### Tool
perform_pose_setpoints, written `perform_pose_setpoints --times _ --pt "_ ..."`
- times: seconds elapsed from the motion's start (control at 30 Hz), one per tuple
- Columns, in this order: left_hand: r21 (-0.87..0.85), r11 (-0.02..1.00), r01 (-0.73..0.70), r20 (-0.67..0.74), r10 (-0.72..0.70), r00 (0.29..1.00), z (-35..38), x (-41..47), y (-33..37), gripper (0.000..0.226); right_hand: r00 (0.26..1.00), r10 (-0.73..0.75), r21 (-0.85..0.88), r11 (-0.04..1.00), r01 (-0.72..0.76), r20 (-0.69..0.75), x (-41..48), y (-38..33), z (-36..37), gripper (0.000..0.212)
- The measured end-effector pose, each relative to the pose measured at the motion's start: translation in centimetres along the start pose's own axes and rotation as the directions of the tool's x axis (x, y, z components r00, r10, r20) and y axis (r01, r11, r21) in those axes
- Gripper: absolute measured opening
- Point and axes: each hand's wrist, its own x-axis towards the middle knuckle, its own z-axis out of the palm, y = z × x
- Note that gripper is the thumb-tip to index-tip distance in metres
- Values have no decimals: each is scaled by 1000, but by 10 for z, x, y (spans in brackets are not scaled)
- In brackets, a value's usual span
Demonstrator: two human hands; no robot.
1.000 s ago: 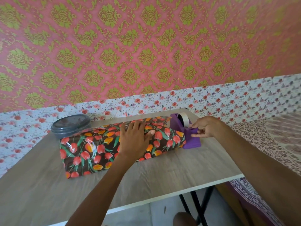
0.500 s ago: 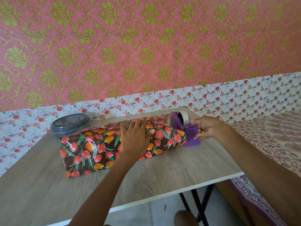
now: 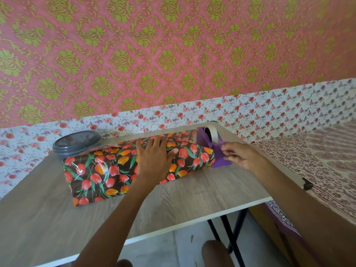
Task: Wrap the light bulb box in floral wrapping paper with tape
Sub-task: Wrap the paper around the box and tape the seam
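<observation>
The box lies on the wooden table point(image 3: 192, 199), covered in dark floral wrapping paper point(image 3: 100, 170) with red and orange tulips; the box itself is hidden under it. My left hand point(image 3: 154, 157) presses flat on top of the paper, fingers spread. Right of the package stands a purple tape dispenser point(image 3: 215, 149) with a pale tape roll point(image 3: 212, 134). My right hand point(image 3: 238, 156) is at the dispenser's front end, thumb and fingers pinched together at the cutter; the clear tape itself is too faint to make out.
A dark grey round lidded container point(image 3: 77, 141) sits behind the package at the back left. The table's right edge borders a patterned bedspread point(image 3: 317, 160). Black table legs point(image 3: 231, 234) and my knee point(image 3: 215, 253) show below the front edge. Papered wall stands close behind.
My right hand has shifted slightly forward along the dispenser's front, fingers pinching at the cutter. My left hand keeps pressing on the wrapped package.
</observation>
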Motion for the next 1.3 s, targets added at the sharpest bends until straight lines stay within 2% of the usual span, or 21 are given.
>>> perform_pose_setpoints --times 0.17,0.4,0.6,0.77,0.93,1.07,1.17,1.3 --pt "3 1000 -1 -4 1 1000 3 1 -1 73 997 -69 -63 996 66 -45 6 7 0 3" --pt "-3 1000 4 -6 -4 1000 4 2 -4 68 988 -146 -278 953 124 -60 13 0 -4 23" --pt "7 1000 3 9 -3 1000 4 2 -1 69 987 -141 -377 921 102 -76 12 -9 0 27" --pt "12 1000 4 6 -4 1000 4 2 -1 68 978 -143 -471 880 56 -150 10 -10 -2 16" --pt "4 1000 4 4 -4 1000 7 4 -2 71 972 -131 -462 886 28 -193 7 4 -19 14" --pt "-5 1000 4 12 -4 1000 7 5 -1 70 923 -359 -498 830 249 -137 -6 7 -21 6" --pt "-50 999 16 26 -15 1000 3 3 0 66 894 -446 -418 817 397 -24 -22 -2 -10 11" --pt "-266 963 33 -22 -40 999 -3 3 -3 55 854 -517 -387 776 498 61 -39 -16 23 8"
